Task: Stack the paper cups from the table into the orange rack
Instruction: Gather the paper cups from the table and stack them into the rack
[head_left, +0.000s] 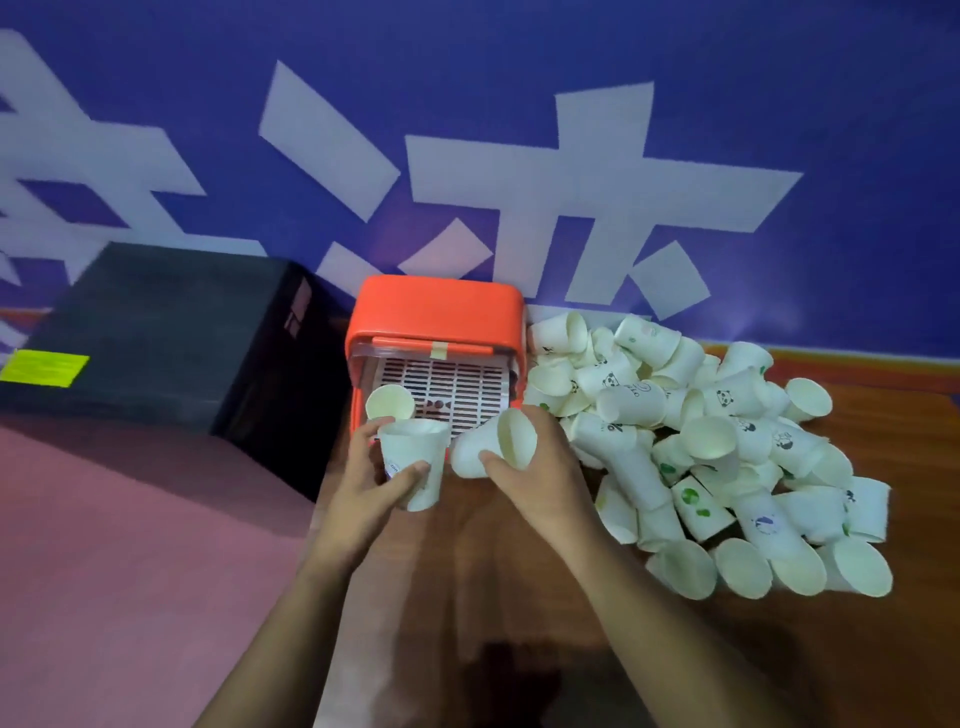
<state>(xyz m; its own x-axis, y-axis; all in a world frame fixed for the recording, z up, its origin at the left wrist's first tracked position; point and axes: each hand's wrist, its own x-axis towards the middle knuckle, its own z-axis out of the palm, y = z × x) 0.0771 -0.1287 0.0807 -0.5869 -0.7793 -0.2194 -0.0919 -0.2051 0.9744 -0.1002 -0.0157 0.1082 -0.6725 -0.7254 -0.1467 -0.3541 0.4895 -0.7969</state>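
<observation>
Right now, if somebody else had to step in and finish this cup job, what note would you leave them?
Left hand grips an upright paper cup. Right hand grips a second cup tipped on its side, mouth toward the camera. Both are held just in front of the orange rack.
Done: a lone cup sits at the rack's front left.
Left: the two held cups, plus the big cup pile on the wooden table to the rack's right.
</observation>
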